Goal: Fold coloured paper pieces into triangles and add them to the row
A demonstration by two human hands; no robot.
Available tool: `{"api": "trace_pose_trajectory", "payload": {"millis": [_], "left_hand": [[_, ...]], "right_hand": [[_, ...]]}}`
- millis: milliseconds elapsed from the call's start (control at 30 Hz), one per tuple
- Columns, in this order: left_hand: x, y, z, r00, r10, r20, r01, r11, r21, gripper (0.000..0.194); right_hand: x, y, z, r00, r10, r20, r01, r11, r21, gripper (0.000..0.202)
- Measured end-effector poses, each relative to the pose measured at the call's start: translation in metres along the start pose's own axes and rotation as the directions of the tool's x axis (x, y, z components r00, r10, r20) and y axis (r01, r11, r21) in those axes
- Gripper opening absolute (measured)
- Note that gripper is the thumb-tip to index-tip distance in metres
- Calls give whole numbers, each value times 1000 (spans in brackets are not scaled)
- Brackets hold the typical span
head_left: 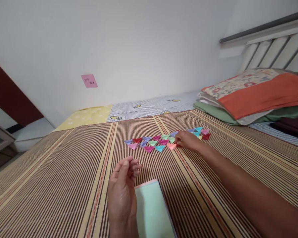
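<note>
Several small folded paper triangles, pink, red, green, blue and purple, lie in rows on the striped mat [89,158]. My right hand [186,140] reaches over the right part of these rows, its fingers pinched on a red triangle [178,145] beside a salmon triangle [171,146]. Palm up, my left hand [124,188] is held nearer to me with its fingers loosely curled and apart, nothing in it. Partly behind its wrist lies a stack of pale green paper [152,210] with pink and blue edges below.
Folded bedding with an orange and floral cover [260,89] is piled at the right, beside a white headboard [278,49]. A pink note [89,80] is on the white wall. Yellow cloth [89,115] and checked cloth [149,106] run along the mat's far edge.
</note>
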State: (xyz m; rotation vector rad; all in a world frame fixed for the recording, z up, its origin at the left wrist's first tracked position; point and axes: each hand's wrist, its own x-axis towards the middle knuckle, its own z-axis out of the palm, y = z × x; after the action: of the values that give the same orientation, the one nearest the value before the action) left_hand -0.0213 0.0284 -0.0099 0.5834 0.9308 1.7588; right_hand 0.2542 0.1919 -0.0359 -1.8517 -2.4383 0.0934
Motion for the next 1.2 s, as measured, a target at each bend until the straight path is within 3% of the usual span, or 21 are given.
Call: {"api": "trace_pose_trajectory", "payload": {"millis": [200,500,900,1033,1200], "left_hand": [[0,0,0,1000,3,2,-3,1000,11,27],[0,-2,2,1000,-21,12,21,999,26,29],[-3,-2,4,1000,-18,-5,19,999,40,29],[-2,-2,4,1000,-10,-3,10,999,37,26],[-2,-2,4,1000,-13,0,13,999,30,27]], "right_hand": [[-13,-5,0,999,18,-32,-20,999,-47,24],[16,-31,9,999,22,39,-14,981,-196,33],[20,-41,4,996,-45,77,65,957,-284,34],[22,-35,1,998,-31,49,43,962,-270,33],[12,-1,-16,996,63,-68,-78,965,-252,30]]}}
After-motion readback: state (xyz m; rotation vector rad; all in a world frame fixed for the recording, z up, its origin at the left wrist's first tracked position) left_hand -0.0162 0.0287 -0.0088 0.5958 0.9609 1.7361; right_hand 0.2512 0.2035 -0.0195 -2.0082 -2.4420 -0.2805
